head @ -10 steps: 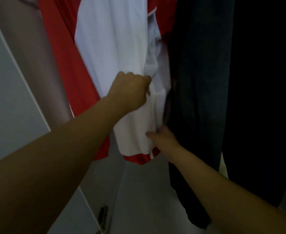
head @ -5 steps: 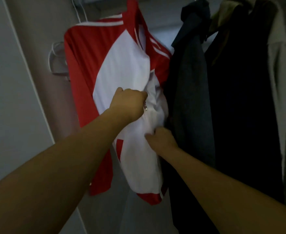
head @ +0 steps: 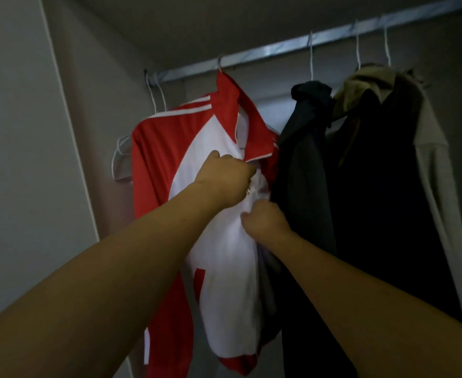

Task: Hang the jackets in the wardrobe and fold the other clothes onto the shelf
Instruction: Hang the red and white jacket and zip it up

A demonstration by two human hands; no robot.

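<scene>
My left hand [head: 225, 179] is curled into a fist at the chest of the red and white jacket [head: 218, 241], fingers pinched on what looks like the zip pull [head: 248, 190], a small metallic glint just under my knuckles. My right hand [head: 265, 218] sits just below it, fingers bunched into the white front panel beside the zip line, holding the cloth taut. Both hands grasp the same jacket, close together, nearly touching.

The jacket is already on its hanger, whose hook [head: 220, 62] is over the rail [head: 292, 47] at the top of the wardrobe, so I judge the hanging itself is done for this one and I am on the tidying part: closing the front so it sits straight. The collar [head: 235, 110] gapes open above my left hand, so the zip seems only part way up.

The next move, as I see it, calls for a steady upward pull with the left hand while the right hand keeps tension below, so the teeth do not snag the loose fabric. I should watch that the pull does not drag the jacket off its hanger.

To the right, hard against it, hangs a dark jacket [head: 303, 173], then a black garment [head: 382, 200] with a pale sleeve [head: 437, 203] at the far edge. An empty white hanger [head: 120, 156] sits to the left near the wardrobe wall [head: 88, 132]. No shelf or clothes for folding show from here.
</scene>
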